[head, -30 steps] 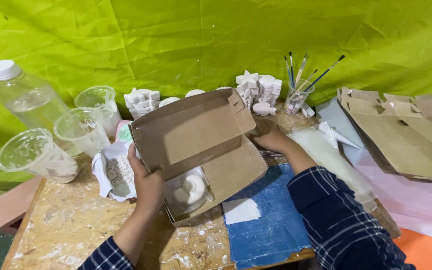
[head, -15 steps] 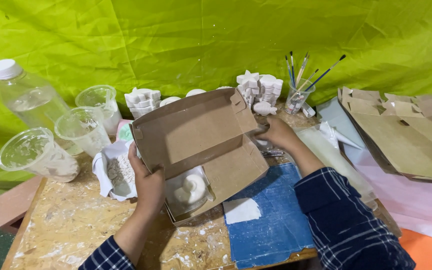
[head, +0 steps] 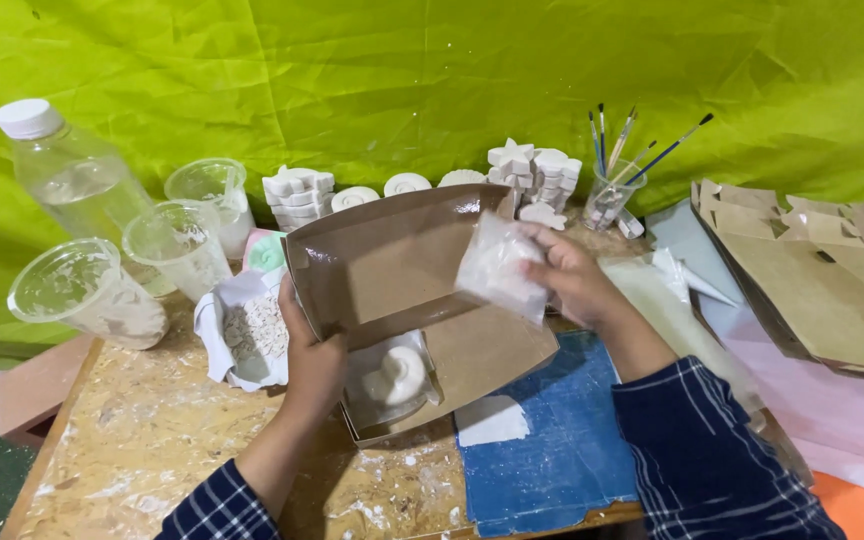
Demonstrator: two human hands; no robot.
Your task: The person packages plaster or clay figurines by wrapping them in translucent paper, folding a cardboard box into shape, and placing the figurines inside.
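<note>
My left hand (head: 314, 362) grips the left edge of an open brown cardboard box (head: 402, 270), tilted up off the table. Inside its lower half lies a white plaster shell figure (head: 397, 375) in a clear wrap. My right hand (head: 572, 280) holds a small clear plastic bag (head: 500, 265) with white contents in front of the box's raised lid. Both sleeves are dark blue plaid.
Clear plastic cups (head: 177, 245) and a water bottle (head: 67, 175) stand at the left, beside a white bag of chips (head: 252, 330). White plaster figures (head: 532, 175) and a cup of paintbrushes (head: 612, 190) line the back. Flat cardboard boxes (head: 812, 270) lie at the right, a blue cloth (head: 562, 450) below.
My right hand has come back from behind the box's right side and now holds a small clear bag in front of the lid. The left hand has stayed on the box.
</note>
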